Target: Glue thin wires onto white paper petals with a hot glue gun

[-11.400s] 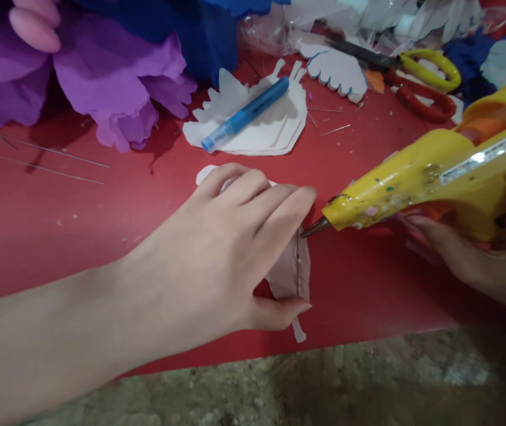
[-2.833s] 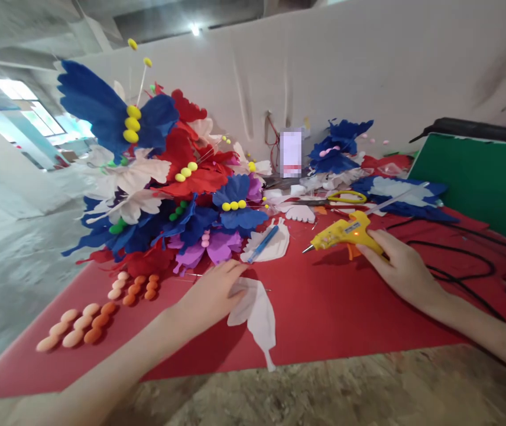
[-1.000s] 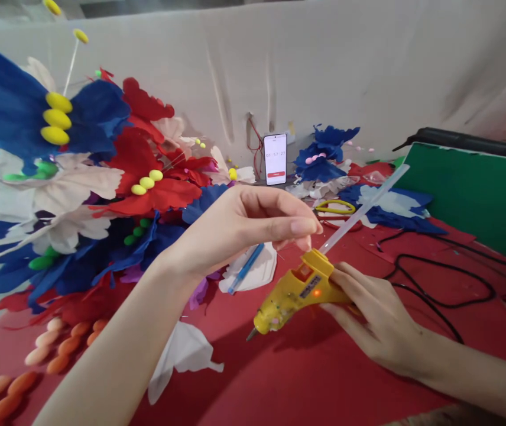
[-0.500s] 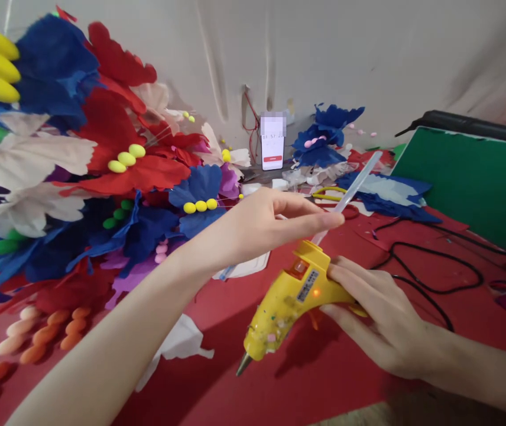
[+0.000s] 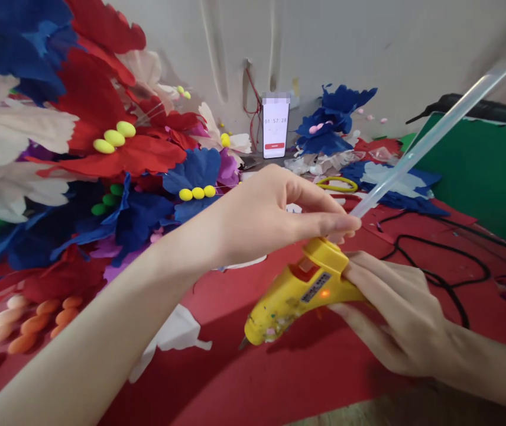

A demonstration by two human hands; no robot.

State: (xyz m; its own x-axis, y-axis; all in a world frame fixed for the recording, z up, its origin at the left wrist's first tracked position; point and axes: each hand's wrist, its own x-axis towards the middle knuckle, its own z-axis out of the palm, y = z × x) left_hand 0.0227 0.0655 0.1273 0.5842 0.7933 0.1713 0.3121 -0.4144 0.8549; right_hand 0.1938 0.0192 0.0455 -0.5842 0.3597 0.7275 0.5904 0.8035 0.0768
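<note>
My right hand (image 5: 395,307) is wrapped round the handle of a yellow glue gun (image 5: 295,296), whose nozzle points down and left over the red tabletop. An orange light glows on the gun's side. A long translucent glue stick (image 5: 430,145) slants up and right from behind the gun. My left hand (image 5: 284,216) pinches its lower part between thumb and fingers, just above the gun's rear end. The fingers hide the stick's lower end, so I cannot tell whether it sits inside the gun.
Blue, red and white fabric flowers (image 5: 115,160) crowd the left side. Orange bead-like pieces (image 5: 35,325) and a white scrap (image 5: 175,331) lie in front. A phone (image 5: 275,127) stands at the back. Yellow-handled scissors (image 5: 337,184), a black cable (image 5: 439,236) and a green board (image 5: 487,183) are behind and right.
The glue stick now shows much longer above my left hand, reaching further up and right. Both hands and the glue gun appear slightly further right, and the gun is tilted a little flatter.
</note>
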